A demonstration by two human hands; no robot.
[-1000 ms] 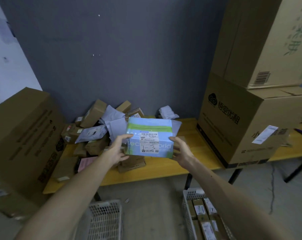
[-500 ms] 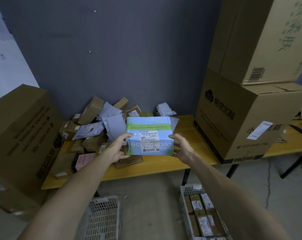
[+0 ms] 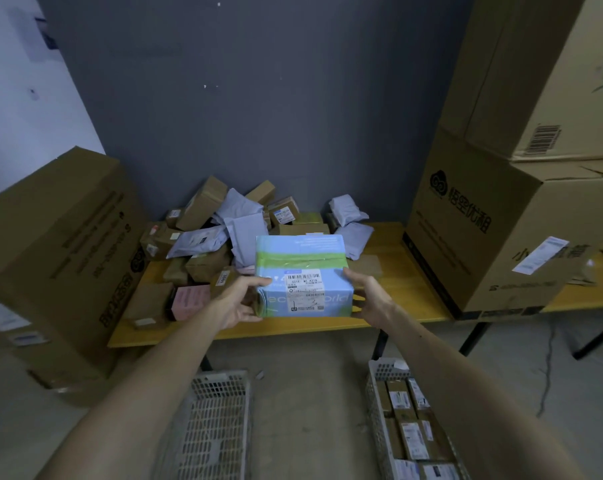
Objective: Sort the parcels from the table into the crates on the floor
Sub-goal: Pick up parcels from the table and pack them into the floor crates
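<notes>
Above the front edge of the table, seen from the head camera, a blue and green parcel is held level in the air between both hands, with its white shipping label turned up toward the camera. Both bare forearms reach forward from the lower corners of the view and come together at the parcel. The left hand grips the parcel's near left end, with the thumb laid along the top face and the fingers curled under the side. The right hand clasps the near right end, with the thumb on the upper edge and the fingers hidden behind and beneath the parcel. A heap of parcels, made up of brown boxes and pale grey mailer bags, lies toward the table's back left corner, and a pink box sits near the front left edge. A large brown carton stands at the table's left end. At the right end, another carton rests on the table and carries a further carton on top. On the floor below, the left crate sits under the left forearm. The right crate sits under the right forearm and holds labelled brown boxes packed side by side.
</notes>
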